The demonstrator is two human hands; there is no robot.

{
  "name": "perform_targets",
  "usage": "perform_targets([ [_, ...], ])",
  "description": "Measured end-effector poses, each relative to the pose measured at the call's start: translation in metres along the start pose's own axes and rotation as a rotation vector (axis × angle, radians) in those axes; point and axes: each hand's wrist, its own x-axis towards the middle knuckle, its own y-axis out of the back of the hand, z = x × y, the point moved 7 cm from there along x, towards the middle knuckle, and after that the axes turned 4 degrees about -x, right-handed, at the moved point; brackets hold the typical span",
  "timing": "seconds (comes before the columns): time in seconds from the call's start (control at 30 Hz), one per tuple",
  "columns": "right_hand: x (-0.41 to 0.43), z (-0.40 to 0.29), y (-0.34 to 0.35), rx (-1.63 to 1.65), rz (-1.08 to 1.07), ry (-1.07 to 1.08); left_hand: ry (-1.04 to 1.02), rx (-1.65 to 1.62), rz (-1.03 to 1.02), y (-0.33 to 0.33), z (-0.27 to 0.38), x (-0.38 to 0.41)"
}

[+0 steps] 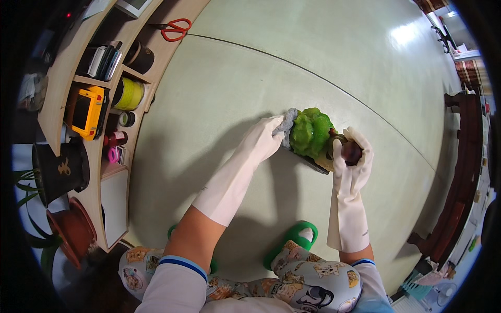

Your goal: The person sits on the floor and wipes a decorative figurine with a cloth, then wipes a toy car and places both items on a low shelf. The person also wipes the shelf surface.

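Both my hands wear long white rubber gloves. With my left hand (270,135), I grip a grey cloth (289,127), pressed to the left side of a glossy green ornament (312,133) that looks like a carved cabbage. Around a dark reddish-brown round part (351,153) at the ornament's right end, the fingers of my right hand (352,156) are curled. A dark base edge (319,166) shows under the ornament. Whether it rests on the floor or is held above it, I cannot tell.
A wooden shelf unit (135,117) on the left holds red-handled scissors (176,29), a yellow toy vehicle (89,112) and jars. Potted plants stand beside it. Dark wooden furniture (450,187) is at the right. Green slippers (291,242) are on my feet below.
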Motion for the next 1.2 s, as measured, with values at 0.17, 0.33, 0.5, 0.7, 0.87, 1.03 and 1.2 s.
perform_targets([
  [0.17, 0.001, -0.002, -0.001, 0.022, -0.015, 0.028, 0.188, -0.084, -0.471, -0.028, -0.067, -0.008],
  [0.33, -0.001, -0.007, -0.002, -0.009, -0.007, 0.001, 0.044, -0.619, -0.247, 0.001, -0.053, 0.002],
  [0.5, 0.001, -0.002, 0.002, -0.004, -0.016, 0.012, 0.14, -1.11, -0.226, -0.008, 0.001, 0.009],
  [0.7, -0.001, -0.002, -0.004, 0.029, -0.002, -0.016, 0.023, -0.59, -0.181, -0.016, -0.022, 0.051],
  [0.87, -0.002, 0.0, -0.005, 0.075, 0.006, -0.018, -0.036, -0.321, -0.119, -0.011, -0.024, 0.059],
  [1.03, -0.001, 0.001, 0.002, -0.096, 0.029, -0.073, 0.006, 0.003, 0.115, -0.013, 0.006, 0.049],
  [1.2, -0.001, 0.003, -0.001, 0.003, 0.004, -0.024, 0.068, -0.568, 0.124, -0.041, -0.052, 0.076],
])
